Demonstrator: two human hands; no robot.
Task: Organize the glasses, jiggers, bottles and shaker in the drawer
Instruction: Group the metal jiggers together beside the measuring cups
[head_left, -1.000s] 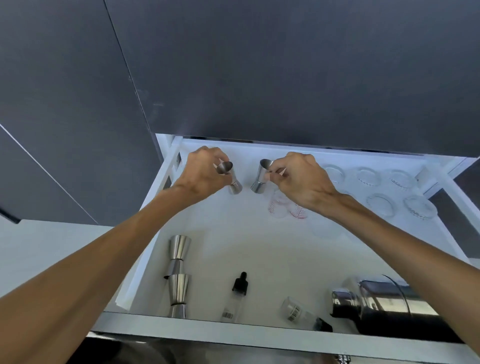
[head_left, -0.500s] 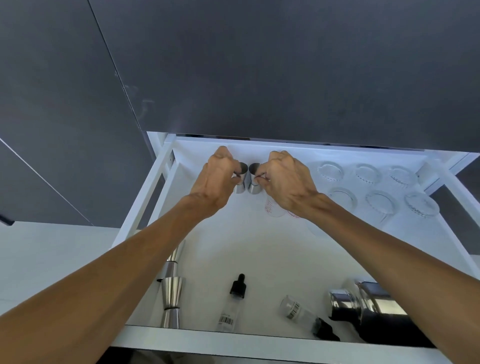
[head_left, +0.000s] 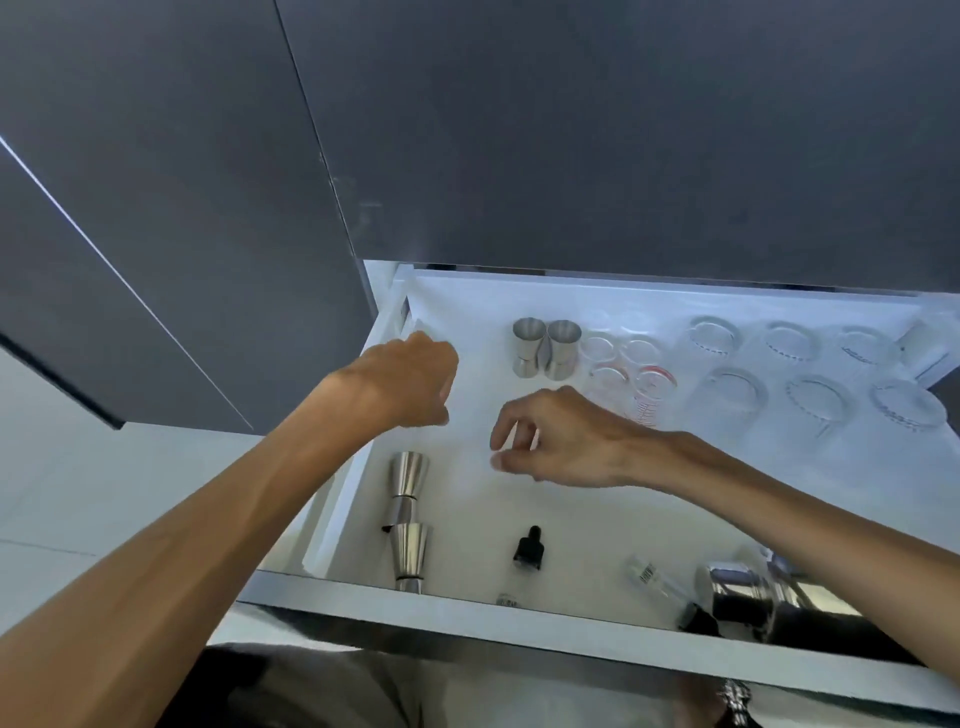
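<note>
Two steel jiggers (head_left: 545, 347) stand upright side by side at the back of the white drawer (head_left: 467, 621). My left hand (head_left: 402, 382) hovers left of them, fingers curled, holding nothing. My right hand (head_left: 558, 439) hangs in front of them, fingers loosely apart and empty. Two more steel jiggers (head_left: 409, 514) lie end to end by the drawer's left wall. A dropper bottle (head_left: 525, 558) with a black cap lies near the front, a second small bottle (head_left: 670, 592) beside it. The shaker (head_left: 748, 597) lies at the front right, partly behind my right arm.
Small measuring glasses (head_left: 628, 366) with red marks stand right of the upright jiggers. Several clear tumblers (head_left: 789, 374) stand in two rows at the back right. Dark cabinet fronts (head_left: 571, 130) rise above the drawer. A pale counter (head_left: 104, 493) lies to the left.
Both hands let go of the two jiggers, which now stand at the back, and pulled away toward me. The left hand moved left, the right hand moved forward.
</note>
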